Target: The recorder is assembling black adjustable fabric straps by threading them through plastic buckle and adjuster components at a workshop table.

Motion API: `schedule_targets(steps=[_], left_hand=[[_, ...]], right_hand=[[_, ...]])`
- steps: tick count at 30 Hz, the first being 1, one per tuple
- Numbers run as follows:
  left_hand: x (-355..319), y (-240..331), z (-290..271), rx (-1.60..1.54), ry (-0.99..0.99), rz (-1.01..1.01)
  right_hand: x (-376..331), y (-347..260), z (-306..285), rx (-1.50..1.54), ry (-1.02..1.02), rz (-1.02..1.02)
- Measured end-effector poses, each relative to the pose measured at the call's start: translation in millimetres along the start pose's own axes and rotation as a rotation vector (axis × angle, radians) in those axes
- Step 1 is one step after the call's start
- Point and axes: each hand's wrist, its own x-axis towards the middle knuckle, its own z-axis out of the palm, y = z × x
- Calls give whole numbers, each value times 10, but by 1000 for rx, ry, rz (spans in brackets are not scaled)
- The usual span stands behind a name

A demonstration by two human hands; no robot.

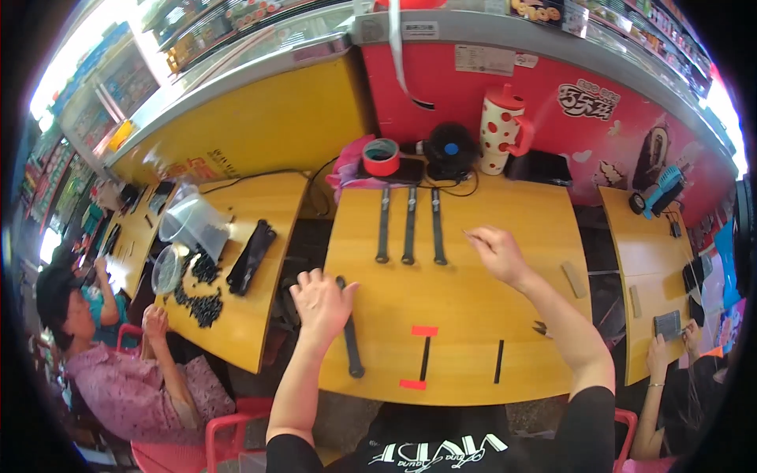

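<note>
Your left hand (319, 303) lies open, palm down, on the strap (349, 331), which runs toward 6 o'clock.

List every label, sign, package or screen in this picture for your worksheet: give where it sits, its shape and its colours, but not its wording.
White rectangular label: grey counter rim, top centre.
Pale paper notice: red counter front, rectangular.
Ice-cream picture sign: red front, right; brown and white.
Dark phone screen: right table, held by another person's hand.
</note>
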Motion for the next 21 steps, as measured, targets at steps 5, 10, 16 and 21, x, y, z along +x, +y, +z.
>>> schedule_targets(steps=[5, 10, 16, 21], left_hand=[[-42, -243, 504, -198, 133, -11], [-372, -191, 140, -1052, 13, -77], [-1193, 336, -354, -2153, -725, -36], [-1566, 648, -322, -2177, -868, -40]], right_hand=[[-822, -557, -30, 350, -216, 70], [-1542, -1113, -56, 311, -231, 106], [-1978, -1531, 189, 382, -19, 52], [-2138, -1664, 180, 99, 201, -137]])
